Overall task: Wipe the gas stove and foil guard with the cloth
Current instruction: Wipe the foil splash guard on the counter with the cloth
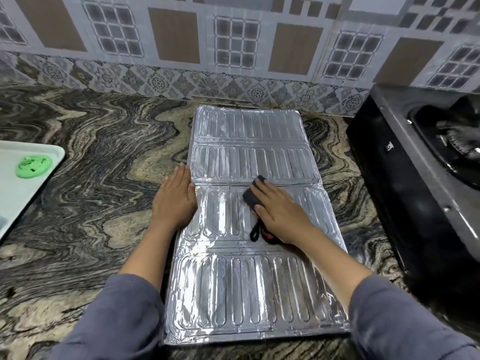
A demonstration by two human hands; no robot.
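**Silver foil guard flat on the counter, cloth pressing on it**

Silver foil guard (249, 229) is lying flat on the swirled dark stone countertop (91, 165), opened out into ribbed panels running from near me to the far wall. I am seeing its far edge sitting just short of the patterned tile backsplash (233, 48).

Right hand (279, 210) is pressing down on a dark grey cloth (253, 196), palm flat and fingers spread over it rather than clenched round it. The cloth is resting on the guard near the fold between the second and third panels. A black loop (255, 231) and a bit of red are poking out from under the heel of that hand; I cannot tell what they belong to.

Left hand (175, 197) is lying open and flat, holding nothing, with its palm on the countertop and its thumb side touching the guard's left edge.

Black gas stove (405, 183) is sitting at the right, just beside the guard but not touching it, with a burner (457, 144) partly showing.

Far left, a pale tray (15, 193) is carrying a round green item (33, 166).

Grey-blue sleeves (117, 315) are covering both forearms.
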